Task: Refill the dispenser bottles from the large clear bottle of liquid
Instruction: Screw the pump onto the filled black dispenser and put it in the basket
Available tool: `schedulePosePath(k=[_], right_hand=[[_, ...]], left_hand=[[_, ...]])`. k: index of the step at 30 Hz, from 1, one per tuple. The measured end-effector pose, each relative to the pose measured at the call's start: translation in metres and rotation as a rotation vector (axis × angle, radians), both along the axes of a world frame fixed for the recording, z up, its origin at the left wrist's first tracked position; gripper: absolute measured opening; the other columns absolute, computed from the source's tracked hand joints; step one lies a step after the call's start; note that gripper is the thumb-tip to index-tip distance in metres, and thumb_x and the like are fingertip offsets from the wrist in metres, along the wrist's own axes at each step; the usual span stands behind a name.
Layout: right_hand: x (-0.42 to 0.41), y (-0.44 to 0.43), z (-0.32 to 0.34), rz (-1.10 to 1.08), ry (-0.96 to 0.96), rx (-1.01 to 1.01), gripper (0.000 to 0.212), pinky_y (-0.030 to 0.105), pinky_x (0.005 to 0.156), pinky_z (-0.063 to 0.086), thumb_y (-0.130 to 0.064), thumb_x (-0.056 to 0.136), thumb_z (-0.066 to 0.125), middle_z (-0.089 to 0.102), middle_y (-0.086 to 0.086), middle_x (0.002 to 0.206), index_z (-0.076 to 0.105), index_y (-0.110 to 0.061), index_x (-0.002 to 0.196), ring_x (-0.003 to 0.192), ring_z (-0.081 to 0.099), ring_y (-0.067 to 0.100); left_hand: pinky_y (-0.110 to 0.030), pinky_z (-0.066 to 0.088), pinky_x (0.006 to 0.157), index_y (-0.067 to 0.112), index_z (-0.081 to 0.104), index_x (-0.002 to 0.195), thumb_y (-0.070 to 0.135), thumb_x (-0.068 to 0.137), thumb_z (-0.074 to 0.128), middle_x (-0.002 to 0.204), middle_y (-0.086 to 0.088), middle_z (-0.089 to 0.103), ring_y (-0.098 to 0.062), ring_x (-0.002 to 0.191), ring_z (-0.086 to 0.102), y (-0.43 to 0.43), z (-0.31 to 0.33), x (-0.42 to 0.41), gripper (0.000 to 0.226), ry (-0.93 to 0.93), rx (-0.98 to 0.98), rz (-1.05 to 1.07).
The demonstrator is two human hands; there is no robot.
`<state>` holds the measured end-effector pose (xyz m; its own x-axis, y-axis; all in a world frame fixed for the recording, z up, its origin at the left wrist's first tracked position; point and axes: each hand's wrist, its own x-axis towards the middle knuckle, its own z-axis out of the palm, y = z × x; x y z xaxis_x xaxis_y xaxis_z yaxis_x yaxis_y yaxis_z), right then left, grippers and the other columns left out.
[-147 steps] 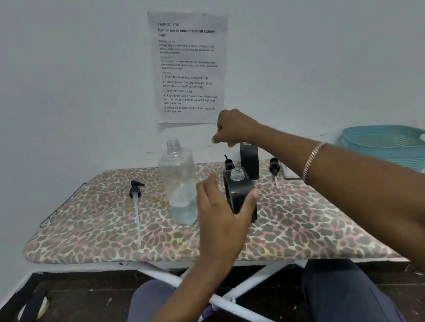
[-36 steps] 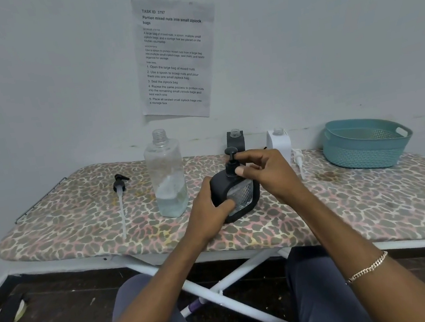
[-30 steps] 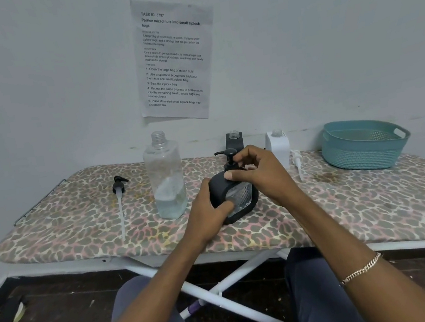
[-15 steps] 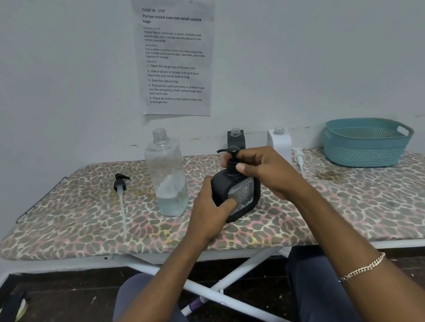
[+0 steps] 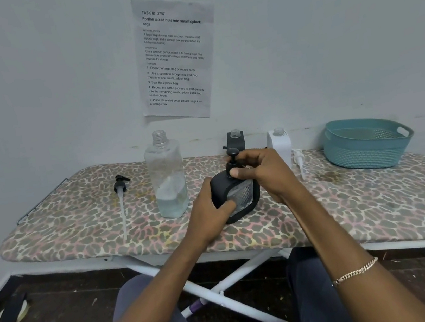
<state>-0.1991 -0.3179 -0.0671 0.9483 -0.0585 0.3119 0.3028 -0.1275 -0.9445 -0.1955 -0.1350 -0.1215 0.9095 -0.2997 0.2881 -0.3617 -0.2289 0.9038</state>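
The right hand [image 5: 261,173] was closed around the black pump top [image 5: 232,158] of the dark dispenser bottle [image 5: 238,198]. Its fingers pinched the collar at the neck, so it looked like the pump was being screwed on. The left hand [image 5: 210,213] was wrapped tight on the side of the same bottle to hold it steady.

The bottle stood nearly upright near the front edge of the ironing board [image 5: 349,207], about the middle. The pump stuck straight up from it, so the twist had to go around that up-and-down line. The right hand was on top and the left hand lower down.

Just to the left stood the large clear bottle [image 5: 166,178] with no cap and a little liquid at the bottom. The left hand was nearer to it.

Near the back edge stood a second dark bottle [image 5: 235,141] and a white bottle [image 5: 280,143], both open at the top. They probably needed pumps too. A white pump [image 5: 299,159] lay beside the white bottle. A black pump [image 5: 121,198] lay toward the left end. A teal basket [image 5: 367,144] sat at the back right.
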Motion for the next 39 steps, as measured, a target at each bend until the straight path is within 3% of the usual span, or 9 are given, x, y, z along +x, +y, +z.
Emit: schedulePosePath(k=[4, 7, 11, 13, 22, 28, 32, 36, 39], right_hand=[[-0.008, 0.016, -0.001, -0.172, -0.036, -0.135, 0.036, 0.026, 0.085, 0.053, -0.022, 0.076, 0.094, 0.075, 0.000, 0.103, 0.067, -0.015, 0.097, 0.099, 0.072, 0.016], [-0.008, 0.016, 0.001, -0.177, -0.006, -0.270, 0.039, 0.033, 0.093, 0.054, -0.035, 0.080, 0.090, 0.071, -0.003, 0.108, 0.063, -0.020, 0.104, 0.105, 0.068, 0.015], [-0.005, 0.001, 0.010, 0.137, 0.091, -0.138, 0.036, 0.040, 0.114, 0.050, -0.013, 0.100, 0.070, 0.070, -0.002, 0.135, 0.065, -0.017, 0.136, 0.129, 0.063, 0.012], [-0.005, -0.005, 0.012, 0.220, 0.087, -0.100, 0.034, 0.037, 0.115, 0.049, -0.003, 0.104, 0.061, 0.070, 0.003, 0.138, 0.066, -0.008, 0.137, 0.133, 0.062, 0.014], [-0.011, 0.018, 0.003, -0.049, 0.000, 0.042, 0.030, 0.036, 0.104, 0.058, 0.007, 0.091, 0.073, 0.081, 0.001, 0.106, 0.079, -0.018, 0.107, 0.108, 0.075, 0.013], [-0.018, 0.035, -0.006, -0.269, -0.067, -0.097, 0.024, 0.035, 0.100, 0.059, -0.010, 0.091, 0.079, 0.080, -0.009, 0.107, 0.080, -0.016, 0.114, 0.104, 0.074, 0.003], [-0.015, 0.016, 0.001, -0.129, -0.028, -0.255, 0.021, 0.036, 0.107, 0.054, -0.020, 0.099, 0.072, 0.077, -0.013, 0.115, 0.077, -0.021, 0.120, 0.113, 0.069, 0.002], [-0.010, -0.002, 0.007, 0.137, 0.073, -0.173, 0.032, 0.033, 0.114, 0.047, -0.010, 0.106, 0.060, 0.074, -0.004, 0.130, 0.067, -0.014, 0.137, 0.129, 0.064, 0.008], [-0.007, 0.000, 0.003, 0.133, 0.067, -0.081, 0.033, 0.028, 0.107, 0.052, -0.002, 0.104, 0.059, 0.077, 0.003, 0.123, 0.067, -0.007, 0.135, 0.123, 0.068, 0.012]], left_hand=[[-0.019, 0.051, 0.065, 0.030, 0.053, 0.126, 0.013, 0.091, 0.068, 0.106, 0.002, 0.067, -0.004, 0.082, 0.065, 0.000, 0.001, -0.001, 0.042, 0.003, -0.003, -0.002], [-0.016, 0.049, 0.063, 0.029, 0.053, 0.128, 0.013, 0.092, 0.068, 0.106, 0.001, 0.066, -0.002, 0.080, 0.064, 0.001, 0.001, -0.001, 0.042, 0.007, 0.001, -0.003], [-0.015, 0.052, 0.066, 0.030, 0.054, 0.125, 0.013, 0.091, 0.069, 0.109, 0.005, 0.068, -0.002, 0.088, 0.067, 0.002, 0.001, 0.000, 0.041, 0.022, -0.017, -0.011], [-0.017, 0.054, 0.069, 0.030, 0.055, 0.121, 0.013, 0.090, 0.069, 0.106, 0.006, 0.069, -0.002, 0.089, 0.068, 0.001, 0.001, 0.000, 0.038, 0.020, -0.030, -0.003], [-0.034, 0.061, 0.079, 0.033, 0.054, 0.126, 0.015, 0.089, 0.070, 0.109, 0.005, 0.070, -0.009, 0.093, 0.069, 0.000, -0.001, 0.000, 0.045, 0.007, -0.025, -0.001], [-0.023, 0.054, 0.066, 0.029, 0.054, 0.124, 0.014, 0.089, 0.070, 0.104, 0.001, 0.067, -0.010, 0.084, 0.066, -0.001, 0.000, -0.001, 0.041, -0.001, -0.015, 0.003], [-0.026, 0.057, 0.071, 0.032, 0.054, 0.125, 0.015, 0.090, 0.070, 0.107, 0.003, 0.068, -0.008, 0.088, 0.068, -0.001, 0.001, -0.001, 0.041, 0.007, -0.018, -0.008], [-0.029, 0.060, 0.077, 0.032, 0.054, 0.125, 0.016, 0.091, 0.071, 0.109, 0.007, 0.069, -0.003, 0.090, 0.068, 0.000, 0.001, 0.000, 0.041, 0.007, -0.023, -0.010], [-0.029, 0.060, 0.076, 0.033, 0.053, 0.126, 0.017, 0.091, 0.071, 0.109, 0.008, 0.069, -0.003, 0.091, 0.068, 0.001, 0.001, -0.001, 0.042, -0.006, -0.010, -0.008]])
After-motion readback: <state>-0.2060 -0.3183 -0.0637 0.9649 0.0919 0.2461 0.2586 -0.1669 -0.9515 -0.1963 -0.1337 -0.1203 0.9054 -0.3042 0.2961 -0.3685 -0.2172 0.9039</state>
